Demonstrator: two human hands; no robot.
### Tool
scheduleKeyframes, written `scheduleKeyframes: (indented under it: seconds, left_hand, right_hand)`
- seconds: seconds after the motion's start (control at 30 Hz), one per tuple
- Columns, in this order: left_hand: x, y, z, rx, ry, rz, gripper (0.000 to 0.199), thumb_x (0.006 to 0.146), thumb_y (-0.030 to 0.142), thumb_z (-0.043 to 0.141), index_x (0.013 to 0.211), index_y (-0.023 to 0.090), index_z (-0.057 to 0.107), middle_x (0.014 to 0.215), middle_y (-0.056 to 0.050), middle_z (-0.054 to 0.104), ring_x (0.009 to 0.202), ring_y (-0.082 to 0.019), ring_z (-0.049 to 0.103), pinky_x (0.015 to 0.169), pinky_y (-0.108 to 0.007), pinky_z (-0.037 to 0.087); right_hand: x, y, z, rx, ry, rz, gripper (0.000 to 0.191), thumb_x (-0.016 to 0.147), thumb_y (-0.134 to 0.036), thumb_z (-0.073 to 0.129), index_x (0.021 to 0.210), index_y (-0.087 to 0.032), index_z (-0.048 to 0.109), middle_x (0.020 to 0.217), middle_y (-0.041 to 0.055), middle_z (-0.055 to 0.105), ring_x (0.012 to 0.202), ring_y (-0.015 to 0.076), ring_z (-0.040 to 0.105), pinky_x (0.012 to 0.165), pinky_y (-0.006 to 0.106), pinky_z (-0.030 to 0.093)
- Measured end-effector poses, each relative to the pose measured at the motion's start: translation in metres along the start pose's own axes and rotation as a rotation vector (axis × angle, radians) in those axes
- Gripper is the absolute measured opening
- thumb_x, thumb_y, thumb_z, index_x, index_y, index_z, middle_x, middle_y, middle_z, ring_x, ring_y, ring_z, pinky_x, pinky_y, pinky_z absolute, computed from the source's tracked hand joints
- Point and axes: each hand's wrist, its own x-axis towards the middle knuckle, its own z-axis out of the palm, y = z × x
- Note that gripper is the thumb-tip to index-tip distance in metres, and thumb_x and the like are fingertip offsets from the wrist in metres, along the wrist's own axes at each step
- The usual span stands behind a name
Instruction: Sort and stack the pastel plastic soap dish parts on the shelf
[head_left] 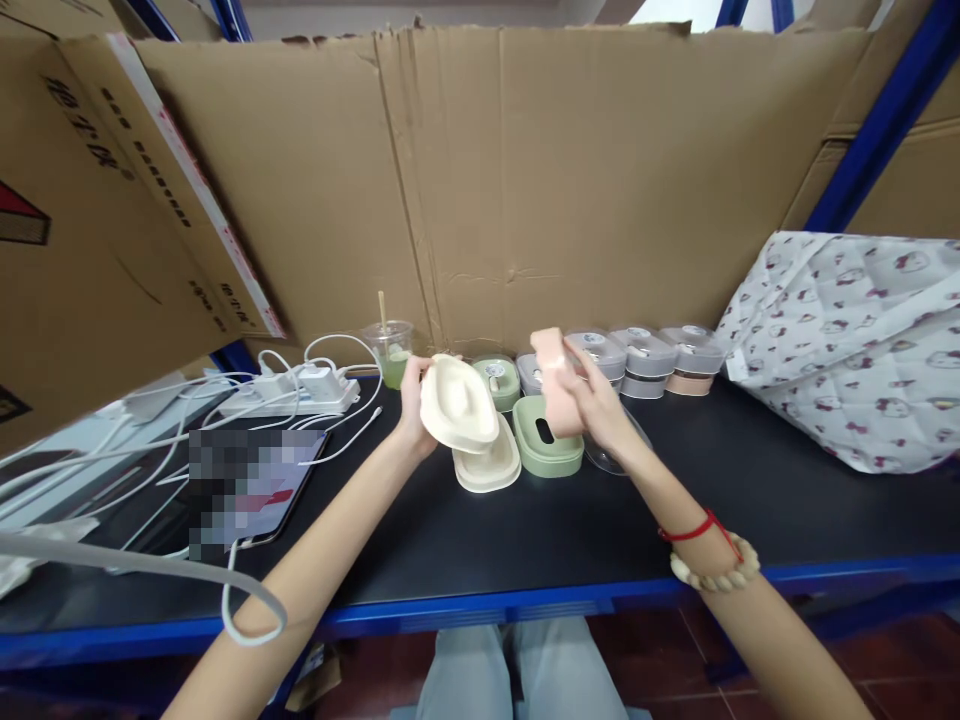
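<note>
Cream oval moulded tray (456, 405) and pink rounded plastic shell (556, 388), held mid-frame.
The tray's rim is pinched by the left hand (415, 407), the shell gripped by the right hand (602, 405); steady holds seem best near the green plastic box (551, 464).

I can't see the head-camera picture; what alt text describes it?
A person's left hand holds a cream molded piece and the right hand a pink piece over a black tabletop. Nearby sit another cream piece and a green container; lidded containers line the back, right of center.
</note>
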Motion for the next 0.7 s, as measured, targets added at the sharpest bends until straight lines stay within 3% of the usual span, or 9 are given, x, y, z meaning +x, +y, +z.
scheduleKeyframes:
  seconds: [0.07,0.2,0.3,0.43,0.5,0.6,0.7]
  left_hand:
    - [0.005,0.0,-0.004,0.141,0.06,-0.011,0.026,0.06,0.027,0.044,0.082,0.014,0.05,0.069,-0.004,0.054,0.06,-0.015,0.053,0.059,-0.026,0.045]
    - [0.017,-0.016,-0.011,0.465,0.138,0.103,0.037,0.053,0.021,0.049,0.09,0.014,0.051,0.075,-0.003,0.054,0.065,-0.016,0.052,0.064,-0.028,0.045]
    - [0.023,-0.027,-0.017,0.626,0.149,0.222,0.034,0.054,0.016,0.048,0.088,0.015,0.053,0.078,-0.004,0.054,0.075,-0.019,0.052,0.079,-0.036,0.044]
    - [0.027,-0.033,-0.023,0.858,0.122,0.394,0.03,0.051,0.003,0.045,0.073,0.018,0.059,0.082,-0.005,0.053,0.095,-0.026,0.047,0.1,-0.049,0.027]
    - [0.029,-0.035,-0.026,1.031,0.088,0.446,0.029,0.054,0.0,0.046,0.071,0.019,0.06,0.084,-0.006,0.053,0.1,-0.028,0.045,0.1,-0.053,0.024]
    - [0.032,-0.039,-0.028,1.248,0.032,0.479,0.023,0.062,0.002,0.05,0.075,0.018,0.06,0.089,-0.007,0.054,0.099,-0.029,0.048,0.096,-0.052,0.03]
    - [0.034,-0.044,-0.028,1.288,0.04,0.485,0.022,0.068,0.008,0.056,0.088,0.016,0.06,0.1,-0.009,0.053,0.105,-0.028,0.047,0.098,-0.048,0.032]
  right_hand:
    - [-0.002,-0.001,-0.004,-0.401,0.1,-0.023,0.068,0.07,-0.057,0.051,0.131,-0.026,0.05,0.139,0.0099,0.039,0.113,0.0335,0.05,0.09,0.048,0.043]
    - [-0.009,-0.006,0.0,-0.815,-0.023,0.051,0.05,0.076,-0.052,0.056,0.114,-0.022,0.064,0.127,0.0127,0.048,0.112,0.0328,0.051,0.087,0.043,0.045]
    - [-0.013,-0.007,0.005,-0.906,-0.08,0.067,0.05,0.081,-0.056,0.049,0.11,-0.019,0.067,0.122,0.014,0.051,0.113,0.0308,0.05,0.087,0.041,0.045]
    - [-0.013,-0.002,0.009,-0.93,-0.098,0.008,0.053,0.084,-0.059,0.044,0.105,-0.018,0.069,0.128,0.0132,0.049,0.119,0.0306,0.045,0.086,0.04,0.045]
    - [-0.012,0.001,0.01,-0.946,-0.118,-0.04,0.051,0.084,-0.057,0.045,0.102,-0.017,0.071,0.127,0.0127,0.05,0.121,0.0306,0.042,0.088,0.039,0.044]
    - [-0.012,0.001,0.009,-0.976,-0.145,-0.07,0.046,0.083,-0.053,0.049,0.099,-0.015,0.071,0.122,0.0116,0.053,0.118,0.0296,0.044,0.09,0.038,0.043]
    - [-0.012,-0.002,0.007,-0.978,-0.19,-0.04,0.042,0.083,-0.048,0.051,0.101,-0.015,0.07,0.122,0.0108,0.053,0.108,0.0271,0.052,0.088,0.036,0.043]
